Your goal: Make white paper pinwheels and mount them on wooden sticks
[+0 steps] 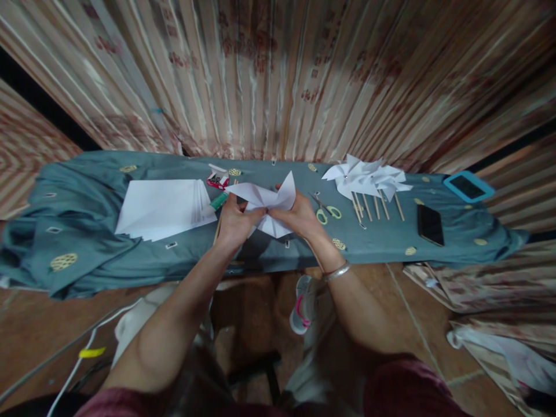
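Between my two hands is a white paper pinwheel (pixel 282 197), its points folded in toward the middle. My left hand (pixel 237 220) is closed on its left side, the thumb at the centre. My right hand (pixel 299 214) pinches it from the right, thumb also near the centre. Whether a pin or stick is at the centre, I cannot tell. Just beyond my left hand lie a green roll or tube (pixel 218 201) and a small open red box (pixel 218 177) with small dark items inside. Scissors (pixel 325 209) with yellow-green handles rest to the right of my right hand.
A stack of white paper sheets (pixel 163 205) lies at the left on the green cloth (pixel 95 231). Several finished pinwheels (pixel 369 179) on wooden sticks (pixel 377 207) overlap at the right. Farther right are a dark phone (pixel 430 225) and a blue-framed tablet (pixel 469 186). A curtain (pixel 278 87) hangs behind.
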`<control>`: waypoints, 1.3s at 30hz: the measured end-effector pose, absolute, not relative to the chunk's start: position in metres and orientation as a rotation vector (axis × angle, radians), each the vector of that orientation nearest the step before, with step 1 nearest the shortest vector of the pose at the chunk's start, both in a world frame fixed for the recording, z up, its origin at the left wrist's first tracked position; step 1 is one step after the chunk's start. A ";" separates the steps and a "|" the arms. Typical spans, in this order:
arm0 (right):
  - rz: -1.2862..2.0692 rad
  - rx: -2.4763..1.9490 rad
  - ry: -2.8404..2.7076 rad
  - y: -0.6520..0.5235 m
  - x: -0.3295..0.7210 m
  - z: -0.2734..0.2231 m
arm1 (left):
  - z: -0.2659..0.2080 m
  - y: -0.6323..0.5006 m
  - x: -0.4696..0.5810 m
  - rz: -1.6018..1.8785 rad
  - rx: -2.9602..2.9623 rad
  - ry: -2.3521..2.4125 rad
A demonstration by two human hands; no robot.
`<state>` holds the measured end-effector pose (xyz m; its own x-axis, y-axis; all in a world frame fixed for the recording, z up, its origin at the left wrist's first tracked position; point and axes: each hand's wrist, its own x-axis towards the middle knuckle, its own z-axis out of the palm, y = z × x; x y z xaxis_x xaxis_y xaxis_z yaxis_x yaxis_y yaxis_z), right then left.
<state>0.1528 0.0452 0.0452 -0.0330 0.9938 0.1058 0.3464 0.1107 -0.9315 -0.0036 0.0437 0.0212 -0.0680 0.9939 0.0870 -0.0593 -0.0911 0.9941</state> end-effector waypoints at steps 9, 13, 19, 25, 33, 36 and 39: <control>0.997 -1.337 -1.493 0.045 0.156 0.045 | 0.032 0.037 -0.007 1.300 1.137 1.062; 1.142 -1.294 -1.387 0.045 0.158 0.050 | 0.042 0.029 -0.014 1.196 1.090 1.013; 1.270 -1.231 -1.300 0.043 0.154 0.052 | 0.044 0.021 -0.022 1.078 0.970 1.074; 1.263 -1.238 -1.371 0.041 0.139 0.050 | 0.030 0.022 -0.027 1.106 1.002 1.164; 1.206 -1.340 -1.396 0.040 0.127 0.043 | 0.014 0.027 -0.033 1.202 1.081 1.228; 1.189 -1.374 -1.406 0.040 0.124 0.041 | 0.013 0.028 -0.036 1.197 1.079 1.239; 1.169 -1.396 -1.436 0.039 0.123 0.040 | 0.013 0.028 -0.039 1.198 1.086 1.272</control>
<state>0.1234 0.0393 0.0405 -0.0711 0.9959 -0.0561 0.2568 -0.0361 -0.9658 -0.0386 0.0280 0.0127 -0.0584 0.9937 -0.0959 -0.0361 0.0939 0.9949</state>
